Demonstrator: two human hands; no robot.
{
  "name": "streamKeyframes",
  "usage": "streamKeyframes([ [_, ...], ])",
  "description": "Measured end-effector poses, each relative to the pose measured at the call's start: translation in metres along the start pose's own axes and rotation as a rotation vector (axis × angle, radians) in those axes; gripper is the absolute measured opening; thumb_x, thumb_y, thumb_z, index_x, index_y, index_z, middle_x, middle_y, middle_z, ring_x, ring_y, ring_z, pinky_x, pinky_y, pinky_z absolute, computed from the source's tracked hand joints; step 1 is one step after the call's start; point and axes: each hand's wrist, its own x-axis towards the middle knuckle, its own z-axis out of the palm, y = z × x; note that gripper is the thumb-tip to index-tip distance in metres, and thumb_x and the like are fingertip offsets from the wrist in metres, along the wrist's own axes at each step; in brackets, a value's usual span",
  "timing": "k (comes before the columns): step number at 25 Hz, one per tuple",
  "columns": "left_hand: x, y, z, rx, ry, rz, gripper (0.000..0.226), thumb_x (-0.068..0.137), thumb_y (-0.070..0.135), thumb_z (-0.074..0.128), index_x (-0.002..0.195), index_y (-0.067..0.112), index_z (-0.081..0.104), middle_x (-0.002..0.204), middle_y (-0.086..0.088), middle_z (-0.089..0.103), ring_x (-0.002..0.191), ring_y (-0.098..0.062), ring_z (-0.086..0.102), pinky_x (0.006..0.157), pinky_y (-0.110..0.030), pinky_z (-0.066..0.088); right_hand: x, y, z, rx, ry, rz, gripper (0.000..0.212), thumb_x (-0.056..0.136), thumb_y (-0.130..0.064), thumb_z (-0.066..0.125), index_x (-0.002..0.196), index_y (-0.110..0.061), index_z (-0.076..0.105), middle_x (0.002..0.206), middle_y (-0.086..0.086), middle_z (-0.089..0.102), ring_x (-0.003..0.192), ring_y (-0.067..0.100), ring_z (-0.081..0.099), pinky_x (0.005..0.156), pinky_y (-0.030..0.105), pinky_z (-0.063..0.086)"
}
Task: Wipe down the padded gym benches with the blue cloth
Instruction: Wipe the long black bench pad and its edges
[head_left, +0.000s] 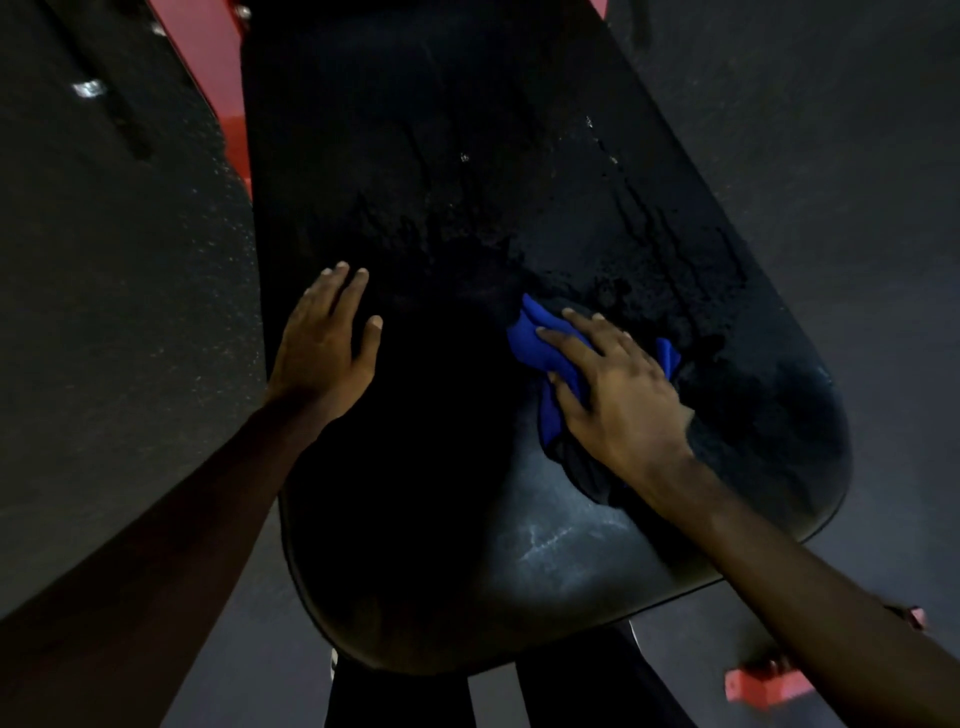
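Note:
A black padded bench fills the middle of the view and narrows away from me. Wet streaks and droplets cover its far right half. My right hand lies flat on the blue cloth and presses it onto the pad right of centre, fingers spread and pointing up-left. The cloth bunches out under the palm on both sides. My left hand rests flat on the pad near its left edge, fingers straight, holding nothing.
Red frame parts run along the bench's upper left, and a red foot sits on the floor at lower right. Dark speckled rubber flooring surrounds the bench. My dark legs show below the pad's near end.

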Motion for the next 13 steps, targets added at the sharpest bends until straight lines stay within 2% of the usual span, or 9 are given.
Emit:
streamKeyframes([
  [3,0.001,0.000,0.001,0.003,0.006,0.001,0.060,0.099,0.037,0.040,0.152,0.008,0.040,0.160,-0.016,0.033,0.150,-0.032,0.026,0.121,-0.049,0.026,0.033,0.017,-0.002,-0.032,0.096,0.116,0.044,0.097,-0.035,0.057,0.141,-0.034,0.054,0.154,-0.005,0.045,0.137,0.026,0.046,0.116,0.047,0.034],
  [5,0.001,0.000,0.001,0.001,0.009,0.000,0.061,0.099,0.038,0.039,0.152,0.008,0.040,0.160,-0.016,0.034,0.149,-0.032,0.027,0.121,-0.049,0.027,0.062,0.021,-0.003,-0.005,0.137,0.244,0.043,0.096,-0.035,0.058,0.139,-0.032,0.057,0.153,-0.005,0.047,0.131,0.029,0.050,0.111,0.047,0.040],
  [7,0.001,-0.001,0.001,0.003,0.013,-0.004,0.063,0.098,0.041,0.037,0.152,0.009,0.040,0.160,-0.016,0.034,0.150,-0.032,0.027,0.120,-0.050,0.028,0.072,0.006,0.000,0.020,0.173,0.297,0.041,0.093,-0.034,0.060,0.134,-0.030,0.060,0.150,-0.004,0.050,0.127,0.030,0.054,0.103,0.043,0.046],
  [9,0.001,-0.001,0.001,-0.001,0.008,-0.007,0.063,0.098,0.041,0.037,0.153,0.010,0.039,0.160,-0.014,0.033,0.150,-0.030,0.026,0.121,-0.050,0.027,0.057,-0.021,0.009,0.045,0.148,0.205,0.039,0.092,-0.032,0.062,0.131,-0.030,0.062,0.148,-0.004,0.052,0.129,0.028,0.053,0.099,0.039,0.047],
  [11,0.001,0.000,0.001,0.001,0.007,-0.007,0.062,0.098,0.040,0.038,0.153,0.011,0.039,0.160,-0.014,0.033,0.150,-0.030,0.026,0.121,-0.050,0.027,0.030,-0.040,0.017,0.038,0.076,0.039,0.041,0.092,-0.033,0.063,0.133,-0.031,0.061,0.149,-0.005,0.052,0.135,0.027,0.049,0.103,0.040,0.046],
  [13,0.001,0.000,0.001,-0.003,0.005,-0.015,0.061,0.098,0.039,0.040,0.152,0.010,0.040,0.160,-0.015,0.033,0.150,-0.031,0.026,0.121,-0.049,0.027,0.027,-0.034,0.016,0.019,0.055,-0.051,0.044,0.092,-0.033,0.063,0.135,-0.033,0.059,0.149,-0.006,0.051,0.135,0.026,0.050,0.104,0.042,0.046],
])
